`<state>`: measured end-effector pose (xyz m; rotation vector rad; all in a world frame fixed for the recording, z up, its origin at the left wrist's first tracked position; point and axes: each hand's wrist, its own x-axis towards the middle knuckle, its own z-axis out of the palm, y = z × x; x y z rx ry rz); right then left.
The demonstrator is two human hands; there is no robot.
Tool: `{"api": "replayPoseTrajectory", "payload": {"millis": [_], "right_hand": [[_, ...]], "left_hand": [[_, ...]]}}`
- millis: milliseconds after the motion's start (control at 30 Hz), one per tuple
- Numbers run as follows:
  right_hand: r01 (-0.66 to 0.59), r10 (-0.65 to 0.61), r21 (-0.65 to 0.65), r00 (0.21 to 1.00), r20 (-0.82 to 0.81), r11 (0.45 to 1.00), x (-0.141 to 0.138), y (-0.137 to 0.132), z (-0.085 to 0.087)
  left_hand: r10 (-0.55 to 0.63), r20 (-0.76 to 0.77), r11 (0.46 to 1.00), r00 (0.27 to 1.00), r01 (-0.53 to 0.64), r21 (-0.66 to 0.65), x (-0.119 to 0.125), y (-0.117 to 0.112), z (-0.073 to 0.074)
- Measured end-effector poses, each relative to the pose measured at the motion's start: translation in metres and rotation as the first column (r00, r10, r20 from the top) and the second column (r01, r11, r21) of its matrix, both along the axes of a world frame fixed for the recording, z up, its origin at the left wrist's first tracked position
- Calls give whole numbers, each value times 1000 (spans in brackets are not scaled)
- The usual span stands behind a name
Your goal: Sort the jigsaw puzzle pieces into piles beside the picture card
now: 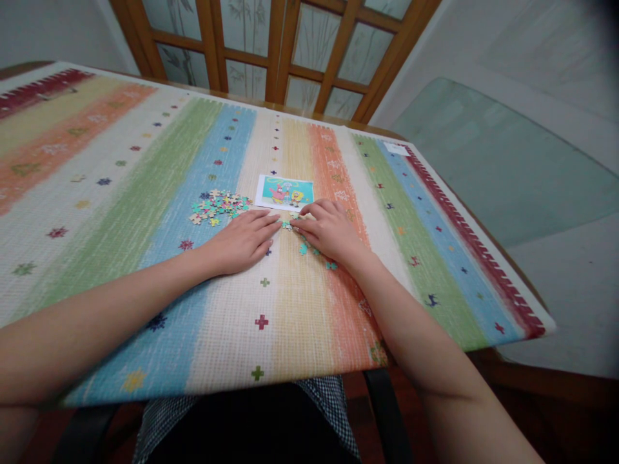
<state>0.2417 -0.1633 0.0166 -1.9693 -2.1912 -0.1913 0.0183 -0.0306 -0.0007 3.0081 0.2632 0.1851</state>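
Note:
My left hand [244, 241] lies flat on the cloth, its fingers stretched out toward the right. Close by its knuckles is a heap of loose jigsaw puzzle pieces [220, 206], mostly teal, pink, yellow and cream. My right hand [331, 232] is bent, thumb and fingertips together at a small group of puzzle pieces [287, 225] between the two hands. Part of that group is hidden beneath the fingers. Several teal pieces [303, 249] lie just below my right hand. Beyond both hands is a picture card [285, 192] with cartoon figures on a teal background.
A striped tablecloth [236, 316] covers the table, patterned with small printed crosses and snowflakes. Near the far right edge lies a white slip [396, 149]. Wooden glazed doors [275, 51] stand behind the table, and a chair armrest [387, 412] is below its front edge.

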Motion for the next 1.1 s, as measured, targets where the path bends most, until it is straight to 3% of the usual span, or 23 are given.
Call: {"api": "replayPoseTrajectory", "payload": {"millis": [500,867,1100], "right_hand": [[121,-113,53,984,-141,991,-3,7,-12],[139,-128,57,978,-164,989,-7,7,-12],[107,-93,39,960,-264,994,0,7,-13]], "left_hand": [[2,-8,1000,1000,-1,24,1,0,-1],[-4,21,1000,1000,4,1,0,2,-6],[5,47,1000,999,-4,-17,0,3,-8]]}}
